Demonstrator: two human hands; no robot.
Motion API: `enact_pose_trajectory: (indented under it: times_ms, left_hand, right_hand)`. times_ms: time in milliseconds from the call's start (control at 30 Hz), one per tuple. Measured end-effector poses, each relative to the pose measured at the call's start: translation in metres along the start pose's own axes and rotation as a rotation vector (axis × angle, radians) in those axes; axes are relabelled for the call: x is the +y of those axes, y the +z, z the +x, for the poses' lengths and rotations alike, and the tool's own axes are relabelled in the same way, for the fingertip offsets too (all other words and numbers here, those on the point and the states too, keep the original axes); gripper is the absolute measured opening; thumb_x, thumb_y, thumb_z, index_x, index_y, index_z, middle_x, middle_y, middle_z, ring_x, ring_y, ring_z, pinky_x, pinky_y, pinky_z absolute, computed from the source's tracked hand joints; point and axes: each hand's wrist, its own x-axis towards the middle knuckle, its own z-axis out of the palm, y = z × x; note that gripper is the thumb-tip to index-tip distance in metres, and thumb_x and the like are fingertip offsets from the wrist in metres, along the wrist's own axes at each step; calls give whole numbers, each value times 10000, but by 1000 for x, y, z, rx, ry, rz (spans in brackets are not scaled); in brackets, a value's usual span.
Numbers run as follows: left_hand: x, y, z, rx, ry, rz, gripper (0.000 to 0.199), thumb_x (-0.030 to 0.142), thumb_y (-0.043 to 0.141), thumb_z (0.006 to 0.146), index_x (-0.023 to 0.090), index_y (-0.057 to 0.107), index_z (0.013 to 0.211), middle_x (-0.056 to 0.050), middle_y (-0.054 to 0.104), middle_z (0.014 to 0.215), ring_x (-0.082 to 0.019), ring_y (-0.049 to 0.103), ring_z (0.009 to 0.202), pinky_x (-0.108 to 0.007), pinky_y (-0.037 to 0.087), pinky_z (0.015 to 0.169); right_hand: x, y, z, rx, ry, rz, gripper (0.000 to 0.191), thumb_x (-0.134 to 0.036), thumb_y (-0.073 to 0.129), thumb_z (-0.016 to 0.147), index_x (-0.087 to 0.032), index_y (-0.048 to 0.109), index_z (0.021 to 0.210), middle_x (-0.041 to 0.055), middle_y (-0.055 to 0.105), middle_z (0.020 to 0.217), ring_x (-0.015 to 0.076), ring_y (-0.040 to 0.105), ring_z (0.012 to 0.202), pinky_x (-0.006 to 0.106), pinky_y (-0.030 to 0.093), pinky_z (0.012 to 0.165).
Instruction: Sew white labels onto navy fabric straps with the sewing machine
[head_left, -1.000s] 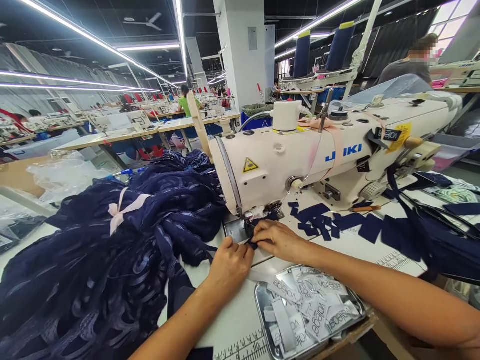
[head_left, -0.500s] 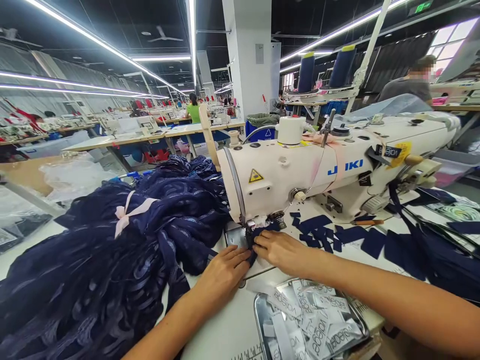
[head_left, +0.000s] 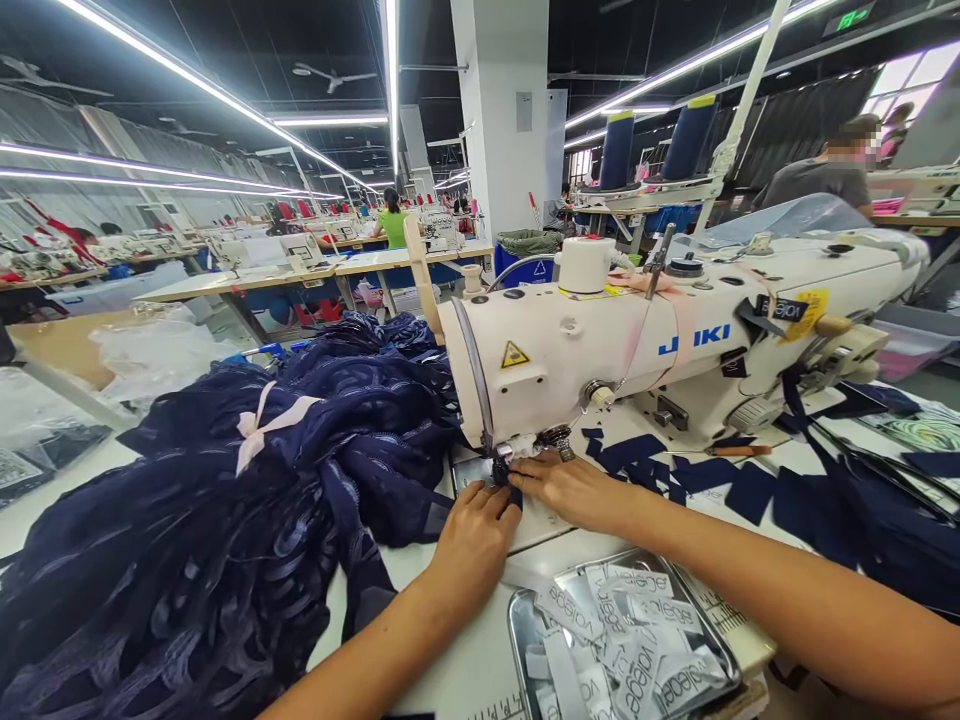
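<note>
My left hand (head_left: 476,535) rests in front of the needle area of a white sewing machine (head_left: 540,350), its fingers bent and close together over navy fabric (head_left: 517,497). Just to its right, my right hand (head_left: 566,490) pinches and presses the same fabric beside the presser foot (head_left: 501,466). Most of that fabric is hidden under my fingers. The metal needle plate (head_left: 466,474) shows to the left of the foot. A large heap of navy garments (head_left: 247,520), with a pale pink ribbon (head_left: 262,432) on it, lies left of my left hand.
A metal tray (head_left: 517,640) of white printed labels (head_left: 637,630) sits below my right forearm. Navy cut pieces (head_left: 750,487) and a wooden-handled tool (head_left: 739,451) lie under the machine arm. Navy thread cones (head_left: 619,150) stand behind. Other people work at machines farther back.
My left hand has shifted forward and right, closer to my right hand at the presser foot. My right hand stays nearly in place on the fabric. The whole view has moved slightly.
</note>
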Motion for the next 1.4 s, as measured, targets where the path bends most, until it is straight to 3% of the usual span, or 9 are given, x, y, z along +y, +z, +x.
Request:
enact_pose_trajectory:
  times_ms: [367,900,1067,1267,1400]
  left_hand:
    - [3,11,5,92,-32,67,158,14,459,704,133,563,689,-95,656,823,-192,609,749,-347,457,777]
    - [1,9,13,130,-68,66,190,32,422,743,142,565,681,-65,656,750,-174,604,679,-365,425,771]
    - [-3,9,9,144,-45,53,242,20,391,755,129,597,822,-72,672,809,-180,611,721,-390,416,798]
    - [-20,-3,1,35,15,-83,308,9,381,764,175,588,922,-37,672,932,-180,588,911,-492,268,967]
    - [-37,-14,-4,-82,36,-167,375,-24,368,718,194,588,929,-28,652,1011,-190,534,1032,-543,195,995]
  right_hand:
    - [1,4,-1,-11,34,-24,363,-34,415,791,-63,501,1142,139,544,1143,217,528,1005,343,435,847]
    - [0,7,3,5,102,-29,372,-45,422,792,-63,485,1158,159,566,1090,222,550,948,370,420,825]
    - [10,10,3,74,74,77,352,-76,401,802,-104,523,1130,121,567,1118,204,542,964,371,384,845]
    - [17,6,-2,119,100,297,235,-218,484,777,-180,644,945,55,635,936,175,563,861,329,380,818]
    - [7,4,-8,42,97,379,294,-302,509,778,-189,609,1031,62,574,1027,176,537,880,339,381,819]
